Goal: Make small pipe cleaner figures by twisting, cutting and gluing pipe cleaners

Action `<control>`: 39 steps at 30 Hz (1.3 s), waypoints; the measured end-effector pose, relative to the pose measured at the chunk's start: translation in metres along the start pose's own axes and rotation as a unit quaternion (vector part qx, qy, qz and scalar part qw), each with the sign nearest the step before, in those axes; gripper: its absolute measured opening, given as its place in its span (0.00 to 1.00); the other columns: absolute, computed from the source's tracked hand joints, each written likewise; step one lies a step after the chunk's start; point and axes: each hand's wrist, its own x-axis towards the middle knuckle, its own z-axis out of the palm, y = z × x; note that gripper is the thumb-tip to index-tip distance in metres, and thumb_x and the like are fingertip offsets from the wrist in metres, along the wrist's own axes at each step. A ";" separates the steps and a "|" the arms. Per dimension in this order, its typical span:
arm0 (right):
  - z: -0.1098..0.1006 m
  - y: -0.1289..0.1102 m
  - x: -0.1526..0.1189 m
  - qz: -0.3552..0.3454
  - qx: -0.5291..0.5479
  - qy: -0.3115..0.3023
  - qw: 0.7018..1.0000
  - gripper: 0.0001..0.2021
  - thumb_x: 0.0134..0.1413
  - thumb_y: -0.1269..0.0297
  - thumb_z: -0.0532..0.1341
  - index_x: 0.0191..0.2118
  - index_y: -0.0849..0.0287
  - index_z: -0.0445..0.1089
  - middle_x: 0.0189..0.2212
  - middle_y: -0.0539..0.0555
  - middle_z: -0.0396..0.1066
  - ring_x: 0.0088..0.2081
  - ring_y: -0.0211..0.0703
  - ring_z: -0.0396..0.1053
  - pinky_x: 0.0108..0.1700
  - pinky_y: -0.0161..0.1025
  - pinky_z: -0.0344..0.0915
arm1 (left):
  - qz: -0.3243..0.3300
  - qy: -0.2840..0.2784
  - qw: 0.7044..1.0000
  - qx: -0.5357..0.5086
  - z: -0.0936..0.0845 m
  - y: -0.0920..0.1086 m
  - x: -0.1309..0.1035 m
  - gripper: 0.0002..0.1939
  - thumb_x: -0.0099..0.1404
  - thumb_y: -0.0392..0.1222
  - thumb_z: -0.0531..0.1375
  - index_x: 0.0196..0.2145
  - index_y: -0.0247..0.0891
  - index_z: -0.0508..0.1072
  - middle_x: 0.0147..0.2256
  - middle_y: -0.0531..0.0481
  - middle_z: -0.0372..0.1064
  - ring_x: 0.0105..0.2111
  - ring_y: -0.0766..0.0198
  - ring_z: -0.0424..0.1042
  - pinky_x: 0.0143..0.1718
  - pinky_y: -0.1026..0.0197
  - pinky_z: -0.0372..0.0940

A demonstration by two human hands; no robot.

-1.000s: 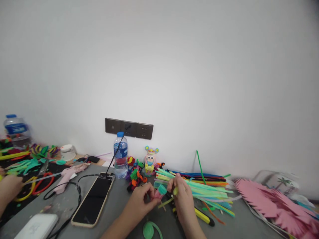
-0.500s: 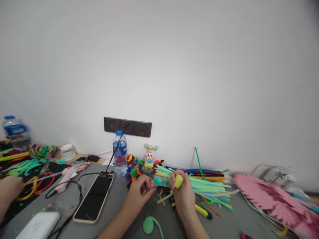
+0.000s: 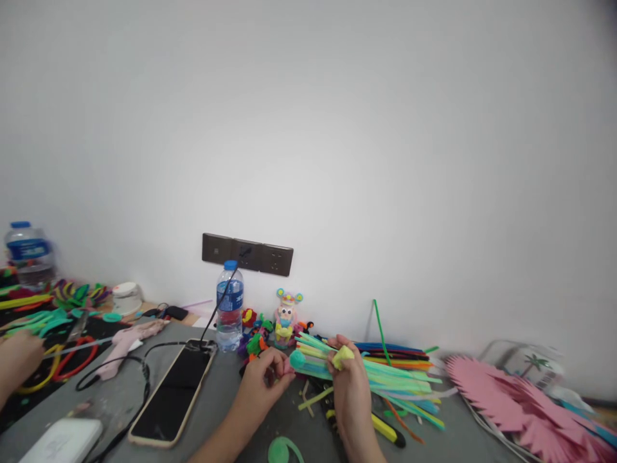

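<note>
My left hand [image 3: 265, 389] pinches a small pink fuzzy piece [image 3: 288, 366] between thumb and fingertips. A round teal pipe-cleaner coil [image 3: 297, 359] sits at its tip. To the right, my right hand [image 3: 351, 395] is raised with its fingers bent upward, and a yellow fuzzy piece [image 3: 343, 357] is held at the fingers. Behind that hand lies a bundle of pipe cleaners [image 3: 400, 376] in green, yellow and blue. Below and between my hands, a green coil with a tail [image 3: 278, 451] rests on the grey table. A decorated figure with googly eyes [image 3: 286, 318] stands behind my left hand.
A phone [image 3: 173, 392] with a cable, a water bottle [image 3: 229, 308] and a pink glue gun [image 3: 120, 350] are on the left. Another person's hand [image 3: 19, 360] is near scissors [image 3: 72, 360]. Pink pleated paper [image 3: 520, 399] lies right. A yellow-handled cutter [image 3: 385, 429] lies beside my right wrist.
The fingers of my right hand have loosened and lifted around the yellow piece. My left hand still pinches the pink and teal piece. The view has shifted slightly, so the table sits lower.
</note>
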 end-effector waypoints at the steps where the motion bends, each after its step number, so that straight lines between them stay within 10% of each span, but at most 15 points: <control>1: -0.001 0.002 0.000 -0.008 -0.008 0.008 1.000 0.14 0.40 0.66 0.59 0.37 0.54 0.69 0.32 0.49 0.72 0.25 0.37 0.65 0.27 0.35 0.61 | 0.000 0.001 1.000 0.001 0.000 0.000 0.000 0.12 0.58 0.38 0.60 0.23 0.38 0.59 0.31 0.51 0.68 0.26 0.68 0.63 0.26 0.68 0.57; 11: 0.012 -0.006 -0.012 0.020 0.002 0.010 1.000 0.23 0.40 0.55 0.70 0.43 0.55 0.65 0.44 0.58 0.76 0.37 0.45 0.74 0.35 0.38 0.66 | -0.001 -0.022 1.000 0.020 0.000 0.004 -0.002 0.12 0.59 0.39 0.60 0.23 0.38 0.59 0.28 0.53 0.66 0.26 0.68 0.62 0.27 0.68 0.56; 20: 0.009 -0.004 -0.012 0.016 -0.088 -0.042 0.995 0.23 0.41 0.51 0.69 0.42 0.58 0.70 0.30 0.50 0.73 0.23 0.34 0.61 0.24 0.32 0.56 | -0.033 -0.034 0.999 0.017 -0.001 0.011 -0.002 0.14 0.60 0.41 0.60 0.23 0.38 0.59 0.24 0.56 0.61 0.24 0.69 0.58 0.27 0.67 0.53; 27: 0.012 -0.006 -0.014 0.001 -0.093 -0.058 0.994 0.18 0.44 0.50 0.69 0.35 0.56 0.66 0.15 0.39 0.54 0.17 0.30 0.49 0.20 0.31 0.47 | -0.051 -0.036 0.998 0.000 0.000 0.011 -0.004 0.14 0.61 0.45 0.59 0.24 0.38 0.59 0.23 0.58 0.58 0.24 0.69 0.57 0.26 0.67 0.53; 39: 0.006 -0.014 -0.012 -0.080 -0.186 -0.079 0.976 0.16 0.50 0.50 0.64 0.39 0.58 0.75 0.31 0.52 0.73 0.32 0.41 0.66 0.35 0.37 0.63 | -0.042 -0.058 0.997 0.012 0.002 0.010 -0.005 0.14 0.60 0.44 0.61 0.23 0.38 0.61 0.25 0.55 0.64 0.26 0.67 0.64 0.29 0.66 0.58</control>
